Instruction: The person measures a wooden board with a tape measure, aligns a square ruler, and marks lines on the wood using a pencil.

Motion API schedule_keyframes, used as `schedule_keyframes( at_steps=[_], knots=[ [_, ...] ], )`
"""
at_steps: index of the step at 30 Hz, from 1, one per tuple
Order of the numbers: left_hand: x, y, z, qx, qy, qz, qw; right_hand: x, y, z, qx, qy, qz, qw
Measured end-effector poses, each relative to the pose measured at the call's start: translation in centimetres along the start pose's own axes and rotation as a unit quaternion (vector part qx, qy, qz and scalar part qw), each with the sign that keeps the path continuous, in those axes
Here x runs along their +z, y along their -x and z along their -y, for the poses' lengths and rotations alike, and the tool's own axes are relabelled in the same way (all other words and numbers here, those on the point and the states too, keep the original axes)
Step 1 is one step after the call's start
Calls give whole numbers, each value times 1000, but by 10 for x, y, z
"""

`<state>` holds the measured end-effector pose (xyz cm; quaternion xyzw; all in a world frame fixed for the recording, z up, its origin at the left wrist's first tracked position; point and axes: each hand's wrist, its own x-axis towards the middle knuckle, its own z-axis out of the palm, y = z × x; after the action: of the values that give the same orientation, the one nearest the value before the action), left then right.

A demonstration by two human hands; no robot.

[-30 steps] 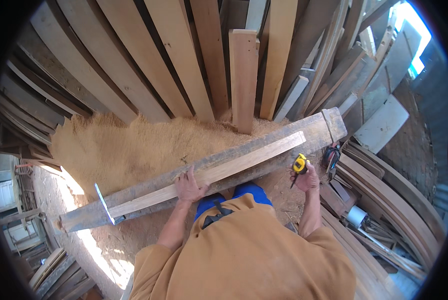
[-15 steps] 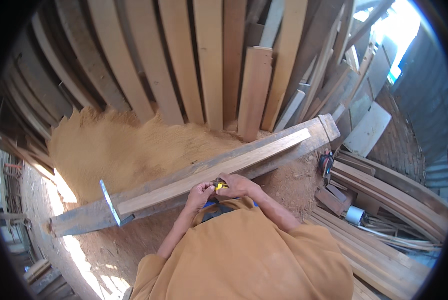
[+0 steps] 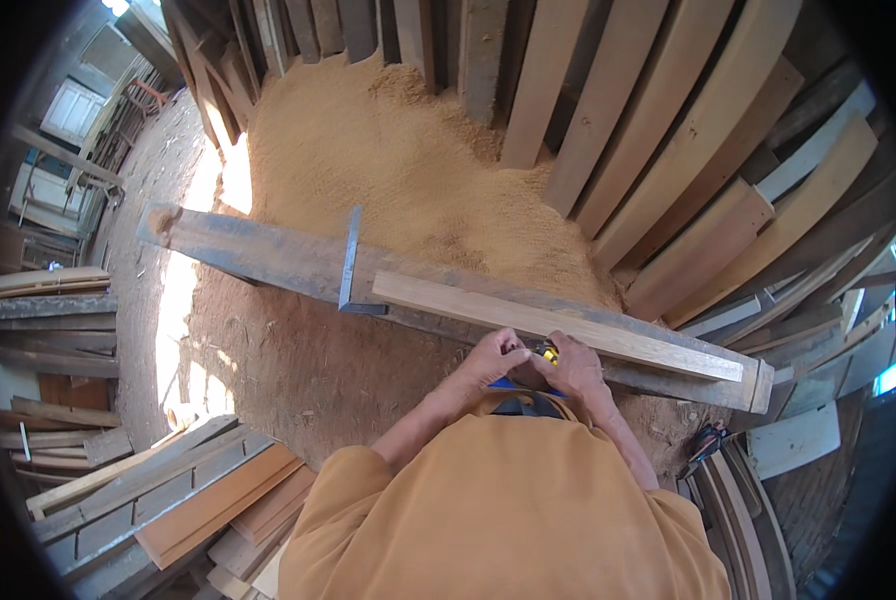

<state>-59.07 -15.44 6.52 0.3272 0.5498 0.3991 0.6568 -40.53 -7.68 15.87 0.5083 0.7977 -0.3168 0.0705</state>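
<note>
In front of my body, my right hand (image 3: 574, 366) is closed around a small yellow-and-black tape measure (image 3: 549, 353), mostly covered by the fingers. My left hand (image 3: 495, 359) is beside it with thumb and fingers pinched together; whatever they hold is too small to make out. Just beyond both hands, a pale planed strip of wood (image 3: 528, 316) lies along a thick, weathered beam (image 3: 258, 248). A metal try square (image 3: 350, 265) rests on the beam near the strip's left end, its long blade pointing away from me.
Sawdust (image 3: 378, 160) is heaped behind the beam, with upright planks (image 3: 628, 110) leaning beyond it. Stacked boards (image 3: 218, 500) lie at the lower left. A dark tool with red parts (image 3: 706, 440) sits near the beam's right end, by more timber (image 3: 738, 510).
My view has swung left, so the beam now slopes down to the right and more floor shows. My hands have drawn slightly apart, the tape measure staying in the right one.
</note>
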Motion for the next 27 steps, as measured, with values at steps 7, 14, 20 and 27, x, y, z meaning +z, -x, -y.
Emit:
schedule_keyframes(
  at_steps=[7,14,20,27],
  knots=[
    [-134,32,-36,130,96,-185,969,-25,-20,-72,68,95,-43,992],
    [-264,31,-20,141,13,-296,945,-45,-17,-127,180,117,-90,973],
    [-294,3,-10,88,-143,-333,928,-22,-23,-138,198,83,-99,972],
    [-307,-17,-13,95,-410,-310,852,-2,-35,-130,226,90,-70,967]
  ],
)
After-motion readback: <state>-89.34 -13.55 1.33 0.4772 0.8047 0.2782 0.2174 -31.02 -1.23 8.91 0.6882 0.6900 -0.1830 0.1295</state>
